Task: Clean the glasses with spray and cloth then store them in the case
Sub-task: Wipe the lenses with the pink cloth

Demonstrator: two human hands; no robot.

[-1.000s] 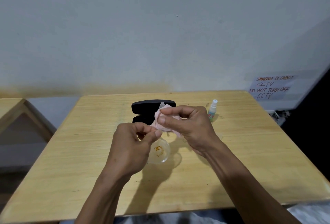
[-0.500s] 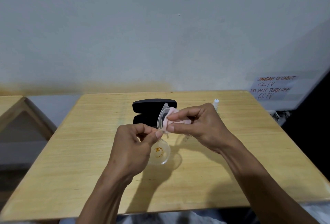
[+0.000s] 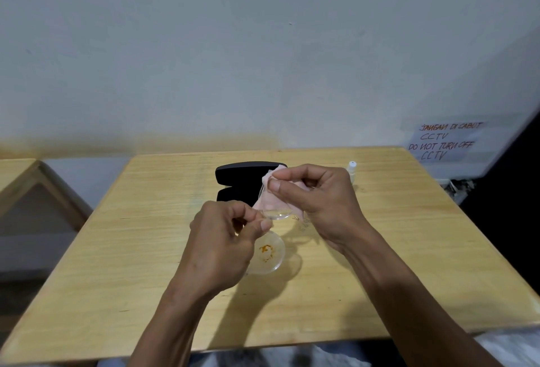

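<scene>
Wiping is under way: the right hand [image 3: 318,203] pinches a pink cloth [image 3: 270,195] between thumb and forefinger, folded over the upper lens of the clear glasses [image 3: 273,214], while the left hand [image 3: 222,247] is closed in a pinch on the frame near its middle. Compared with a second ago, the right fingers have slid along the lens and the cloth now drapes lower, below the thumb tip toward the left fingertips, so more of the lens has been rubbed; the left grip has hardly moved. The lower lens hangs just under the left fingers, and it carries an orange smear that the cloth has not reached. Beyond the right fingertips lies the black case [image 3: 242,179], open on the table [image 3: 117,279], partly hidden by the cloth. Behind the right knuckles the white cap of the spray bottle [image 3: 352,166] shows, the rest covered by the hand. By my judgement the spraying is done and the cleaning is roughly midway: the smeared lens needs the cloth next, then the arms must be folded before the glasses go into the case. Clear thin plastic like this bends easily, so a light pinch seems wise.
</scene>
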